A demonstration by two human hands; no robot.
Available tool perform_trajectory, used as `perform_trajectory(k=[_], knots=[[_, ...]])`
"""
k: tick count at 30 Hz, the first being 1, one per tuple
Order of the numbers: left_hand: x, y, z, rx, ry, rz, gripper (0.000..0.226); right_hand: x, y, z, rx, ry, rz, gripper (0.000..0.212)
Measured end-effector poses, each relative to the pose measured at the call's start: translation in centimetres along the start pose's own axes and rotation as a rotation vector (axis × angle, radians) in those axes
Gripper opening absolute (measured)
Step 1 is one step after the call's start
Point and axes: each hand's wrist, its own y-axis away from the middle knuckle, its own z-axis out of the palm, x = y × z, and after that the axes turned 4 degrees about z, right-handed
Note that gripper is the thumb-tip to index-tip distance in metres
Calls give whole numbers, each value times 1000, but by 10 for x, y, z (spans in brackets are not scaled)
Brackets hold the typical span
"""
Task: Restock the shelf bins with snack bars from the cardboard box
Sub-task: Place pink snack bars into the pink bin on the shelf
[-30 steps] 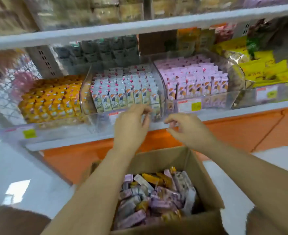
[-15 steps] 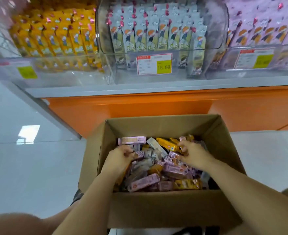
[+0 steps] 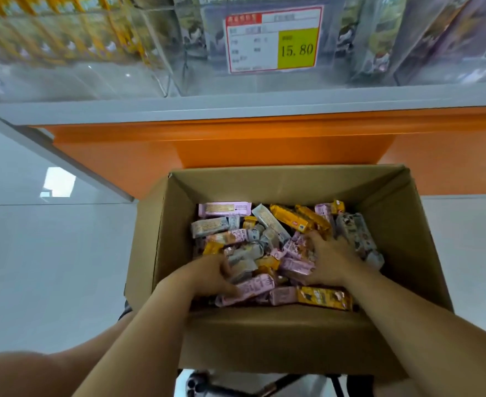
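1. Cardboard box [image 3: 264, 339] fills the lower part of my view, and both hands are now inside it. One second ago they were up at the front of the shelf bins [image 3: 93, 78]; half a second ago they had just reached the pile.
2. I judge that one placing is finished and a new pick-up has started. No bar has left the box yet.
3. My left hand [image 3: 207, 277] has its fingers curled round some snack bars [image 3: 264, 230] at the near left of the pile, a grey one and a pink one as far as I can see.
4. My right hand [image 3: 326, 262] lies on the pink bars at the right. Its fingertips are buried in the pile, so I cannot tell if it holds anything.
5. Inside the box the bars lie loose and mixed: pink, yellow and grey wrappers, crossing each other.
6. Above the box, the clear bins hold standing packs, blurred here. A price label [image 3: 273, 38] is on the middle bin.
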Motion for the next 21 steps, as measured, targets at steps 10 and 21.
perform_trajectory(k=[10,21], knots=[[5,5,-8,-74,22,52,35,-5,12,-8,-68,-183,4,98],[6,11,-40,407,211,173,33,-21,27,-53,203,-263,2,90]])
